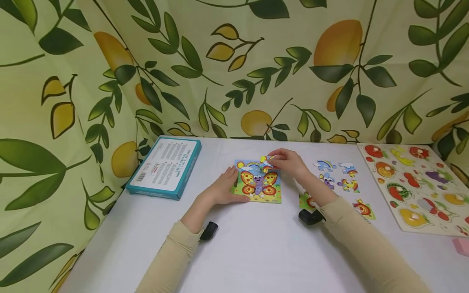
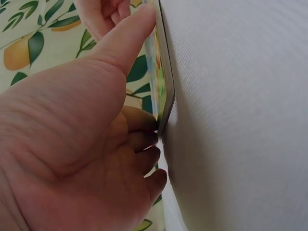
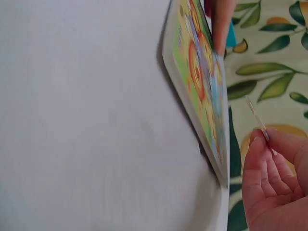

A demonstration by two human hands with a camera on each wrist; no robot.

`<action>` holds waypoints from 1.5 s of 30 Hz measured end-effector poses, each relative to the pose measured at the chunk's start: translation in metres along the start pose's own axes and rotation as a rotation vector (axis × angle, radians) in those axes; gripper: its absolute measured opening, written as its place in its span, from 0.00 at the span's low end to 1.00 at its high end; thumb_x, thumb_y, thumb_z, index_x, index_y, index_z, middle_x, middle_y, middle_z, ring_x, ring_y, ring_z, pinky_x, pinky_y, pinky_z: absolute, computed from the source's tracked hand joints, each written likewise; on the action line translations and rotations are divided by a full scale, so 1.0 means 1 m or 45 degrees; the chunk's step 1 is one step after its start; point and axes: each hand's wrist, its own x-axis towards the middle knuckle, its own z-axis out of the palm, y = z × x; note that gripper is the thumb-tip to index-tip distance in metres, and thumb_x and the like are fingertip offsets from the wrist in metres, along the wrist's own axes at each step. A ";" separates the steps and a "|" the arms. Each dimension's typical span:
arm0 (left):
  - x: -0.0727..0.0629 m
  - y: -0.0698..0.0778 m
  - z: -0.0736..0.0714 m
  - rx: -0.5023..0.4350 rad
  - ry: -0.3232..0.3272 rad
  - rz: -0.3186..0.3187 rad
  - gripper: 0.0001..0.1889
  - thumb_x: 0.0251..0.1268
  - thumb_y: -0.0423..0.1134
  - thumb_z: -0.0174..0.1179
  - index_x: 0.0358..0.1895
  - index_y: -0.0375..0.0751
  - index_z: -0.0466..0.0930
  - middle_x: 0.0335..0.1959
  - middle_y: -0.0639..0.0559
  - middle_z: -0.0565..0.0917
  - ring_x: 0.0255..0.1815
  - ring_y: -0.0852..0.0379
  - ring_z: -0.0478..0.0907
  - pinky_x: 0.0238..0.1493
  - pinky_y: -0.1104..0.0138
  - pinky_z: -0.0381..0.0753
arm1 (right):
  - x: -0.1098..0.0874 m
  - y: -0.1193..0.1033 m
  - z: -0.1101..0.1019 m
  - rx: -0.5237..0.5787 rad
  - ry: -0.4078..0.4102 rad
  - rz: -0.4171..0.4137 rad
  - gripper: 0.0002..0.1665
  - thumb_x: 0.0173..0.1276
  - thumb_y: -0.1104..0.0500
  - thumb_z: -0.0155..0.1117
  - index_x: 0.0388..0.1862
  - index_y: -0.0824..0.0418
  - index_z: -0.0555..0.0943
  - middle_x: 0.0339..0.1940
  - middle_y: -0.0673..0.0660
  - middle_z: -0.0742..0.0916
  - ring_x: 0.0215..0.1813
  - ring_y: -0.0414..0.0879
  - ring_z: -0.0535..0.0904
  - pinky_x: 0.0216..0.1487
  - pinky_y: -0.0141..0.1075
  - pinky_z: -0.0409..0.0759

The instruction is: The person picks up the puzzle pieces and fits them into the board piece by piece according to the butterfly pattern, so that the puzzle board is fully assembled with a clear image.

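A square butterfly puzzle board (image 1: 258, 194) lies flat on the white table. My left hand (image 1: 222, 189) rests at its left side, fingers along the left edge and thumb (image 2: 137, 33) at the near edge. Above the board's upper right corner, my right hand (image 1: 289, 162) pinches a small puzzle piece (image 1: 267, 161) with yellow and blue on it. In the right wrist view this piece (image 3: 263, 134) shows edge-on between thumb and fingertips, raised off the board. Several loose pieces lie right of the board, among them a rainbow piece (image 1: 324, 165) and a butterfly-face piece (image 1: 327, 180).
A teal-edged box (image 1: 165, 167) lies at the left. At the right is a wooden fruit puzzle board (image 1: 417, 187), with a pink block (image 1: 461, 246) near its lower corner. Patterned cloth (image 1: 234, 69) hangs behind the table. My right forearm passes over some loose pieces.
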 end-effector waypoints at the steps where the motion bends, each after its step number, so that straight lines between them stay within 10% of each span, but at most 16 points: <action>1: 0.000 0.000 0.000 -0.003 -0.003 -0.003 0.55 0.59 0.59 0.66 0.77 0.31 0.44 0.79 0.40 0.42 0.79 0.46 0.36 0.76 0.56 0.42 | 0.001 -0.002 0.006 0.006 -0.011 0.009 0.20 0.69 0.56 0.66 0.56 0.65 0.78 0.38 0.57 0.86 0.37 0.43 0.84 0.46 0.35 0.81; 17: 0.003 0.002 0.000 -0.004 -0.010 -0.005 0.55 0.58 0.60 0.66 0.78 0.35 0.43 0.80 0.43 0.43 0.79 0.47 0.37 0.76 0.54 0.43 | 0.018 -0.016 0.056 -0.193 -0.006 -0.061 0.13 0.66 0.56 0.68 0.45 0.62 0.85 0.34 0.56 0.86 0.30 0.43 0.79 0.33 0.30 0.78; 45: -0.002 0.000 -0.001 -0.004 0.017 -0.051 0.53 0.56 0.61 0.67 0.78 0.44 0.48 0.80 0.46 0.44 0.79 0.46 0.39 0.74 0.51 0.51 | 0.020 -0.013 0.054 -0.451 -0.167 -0.310 0.21 0.62 0.55 0.73 0.53 0.59 0.82 0.48 0.58 0.80 0.40 0.48 0.72 0.39 0.37 0.71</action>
